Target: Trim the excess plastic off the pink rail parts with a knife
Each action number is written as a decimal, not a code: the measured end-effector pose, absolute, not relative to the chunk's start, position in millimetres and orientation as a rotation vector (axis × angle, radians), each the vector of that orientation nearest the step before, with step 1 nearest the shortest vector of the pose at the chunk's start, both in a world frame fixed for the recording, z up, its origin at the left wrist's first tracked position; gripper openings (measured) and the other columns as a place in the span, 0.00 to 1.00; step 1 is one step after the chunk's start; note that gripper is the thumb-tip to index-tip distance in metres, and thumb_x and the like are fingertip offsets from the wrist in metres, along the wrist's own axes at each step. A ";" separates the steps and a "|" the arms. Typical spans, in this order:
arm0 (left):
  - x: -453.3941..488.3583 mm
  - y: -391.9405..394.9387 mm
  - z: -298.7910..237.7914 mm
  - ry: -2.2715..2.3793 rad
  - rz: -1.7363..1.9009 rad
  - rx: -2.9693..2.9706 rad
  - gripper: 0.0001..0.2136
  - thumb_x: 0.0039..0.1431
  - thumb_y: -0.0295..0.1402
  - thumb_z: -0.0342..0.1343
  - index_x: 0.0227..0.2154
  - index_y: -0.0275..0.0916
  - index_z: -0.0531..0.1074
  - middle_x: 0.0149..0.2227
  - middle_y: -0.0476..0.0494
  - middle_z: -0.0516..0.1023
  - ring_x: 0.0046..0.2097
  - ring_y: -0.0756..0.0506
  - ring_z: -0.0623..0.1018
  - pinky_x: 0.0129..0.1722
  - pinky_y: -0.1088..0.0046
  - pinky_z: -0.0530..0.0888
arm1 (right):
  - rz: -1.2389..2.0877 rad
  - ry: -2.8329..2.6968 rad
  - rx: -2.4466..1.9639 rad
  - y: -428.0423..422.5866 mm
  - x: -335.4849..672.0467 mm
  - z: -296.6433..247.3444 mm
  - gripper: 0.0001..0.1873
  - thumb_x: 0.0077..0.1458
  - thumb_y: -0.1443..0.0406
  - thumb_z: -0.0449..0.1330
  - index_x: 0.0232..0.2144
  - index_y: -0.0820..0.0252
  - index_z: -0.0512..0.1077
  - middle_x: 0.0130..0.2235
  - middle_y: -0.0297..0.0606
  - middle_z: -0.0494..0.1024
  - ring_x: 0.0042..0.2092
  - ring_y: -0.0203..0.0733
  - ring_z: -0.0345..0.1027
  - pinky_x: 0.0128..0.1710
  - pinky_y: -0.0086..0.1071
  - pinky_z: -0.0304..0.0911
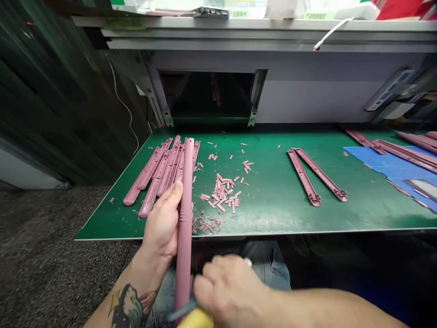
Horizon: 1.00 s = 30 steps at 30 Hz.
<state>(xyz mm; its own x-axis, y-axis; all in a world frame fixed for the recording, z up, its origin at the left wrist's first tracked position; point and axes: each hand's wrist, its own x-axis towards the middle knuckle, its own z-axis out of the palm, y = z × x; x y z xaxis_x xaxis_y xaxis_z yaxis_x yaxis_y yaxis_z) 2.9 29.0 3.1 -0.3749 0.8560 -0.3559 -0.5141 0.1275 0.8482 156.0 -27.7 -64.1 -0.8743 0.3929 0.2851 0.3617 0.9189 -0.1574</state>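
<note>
My left hand [162, 218] is wrapped round a long pink plastic strip [186, 196], holding it by its middle with the rounded outer face up. The strip stands nearly upright in view, from the green table down toward my lap. Low in front, my right hand [228, 284] is closed on a yellow-handled tool [196, 319] with a thin bluish-grey blade lying across the strip's near end. Motion blurs the tool, so its exact kind cannot be made out. Beyond my left hand lies a bunch of similar pink strips [153, 177], some with their hollow side up.
Small pink offcuts [221, 193] and shavings [206, 223] litter the green tabletop [266, 182]. Two pink strips [303, 177] lie right of centre. More strips rest on a blue sheet [372, 159] at the far right. A framed opening [211, 98] and an overhead shelf [259, 34] stand behind.
</note>
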 end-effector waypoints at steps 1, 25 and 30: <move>-1.3 33.8 5.8 1.252 1.528 0.392 0.17 0.52 0.43 0.62 0.42 0.40 0.75 0.18 0.55 0.65 0.16 0.56 0.61 0.14 0.83 0.63 | 0.189 -2.765 -0.463 -36.2 157.2 -74.0 0.13 0.58 0.58 0.58 0.24 0.57 0.65 0.20 0.30 0.67 0.20 0.37 0.56 0.18 0.32 0.39; 26.1 4.5 -5.0 1.195 1.376 0.483 0.19 0.52 0.40 0.63 0.48 0.45 0.76 0.38 0.49 0.81 0.35 0.51 0.77 0.39 0.80 0.74 | 0.447 -1.817 -0.884 76.4 177.3 -7.3 0.11 0.54 0.62 0.62 0.39 0.61 0.79 0.30 0.38 0.80 0.30 0.37 0.70 0.32 0.31 0.64; 32.7 -3.8 -2.9 1.198 1.313 0.436 0.16 0.48 0.41 0.66 0.41 0.42 0.78 0.24 0.53 0.75 0.20 0.55 0.67 0.20 0.81 0.67 | 0.387 -1.657 -0.945 102.7 191.5 3.4 0.13 0.54 0.63 0.61 0.41 0.63 0.78 0.29 0.38 0.78 0.29 0.37 0.68 0.31 0.31 0.64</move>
<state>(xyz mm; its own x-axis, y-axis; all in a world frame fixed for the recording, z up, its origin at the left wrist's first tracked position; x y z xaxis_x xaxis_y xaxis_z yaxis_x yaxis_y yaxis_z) 32.7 -3.8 -2.9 -0.1847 0.8895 -0.4180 -0.4972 0.2823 0.8204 191.5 102.7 3.4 -0.0446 0.7497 0.6602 0.3801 0.6239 -0.6828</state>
